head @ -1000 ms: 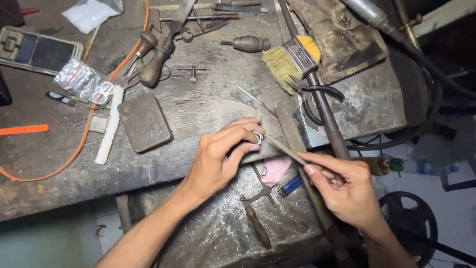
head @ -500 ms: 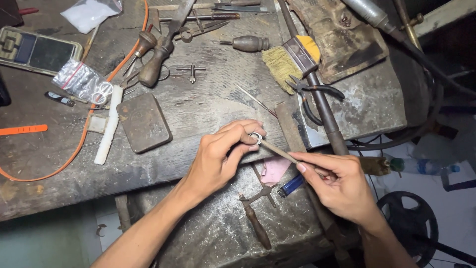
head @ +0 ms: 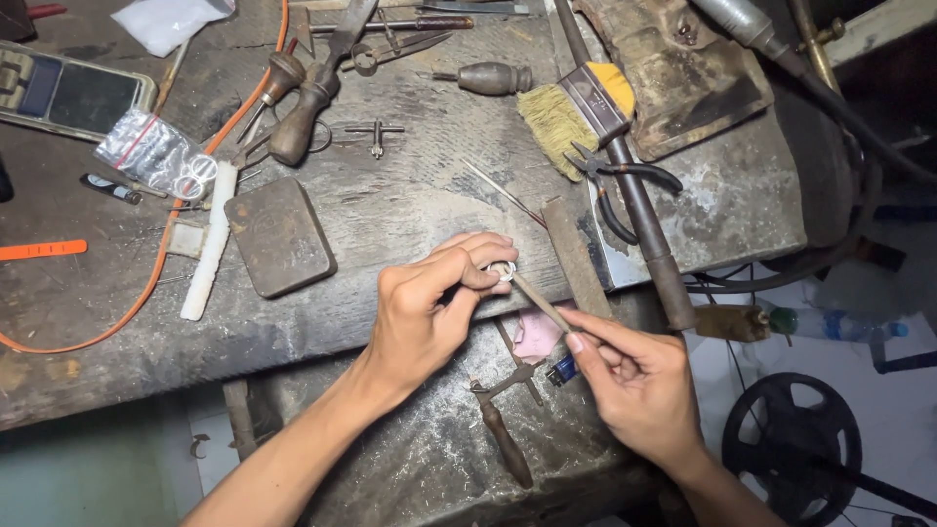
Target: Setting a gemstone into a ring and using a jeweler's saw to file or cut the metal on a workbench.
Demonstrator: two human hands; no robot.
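Left hand (head: 429,312) pinched shut on small metal ring (head: 502,271) above worn surface (head: 410,210). Right hand (head: 634,385) clamped on thin file (head: 540,303), tip at ring. Ring mostly hidden by fingertips.

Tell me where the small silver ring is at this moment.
In the head view, the small silver ring sits near the centre, pinched in the left hand at the bench edge, with the thin file touching it.

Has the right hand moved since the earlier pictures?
Yes. The right hand has come slightly up and left, toward the small ring pinched by the left hand at the workbench edge.
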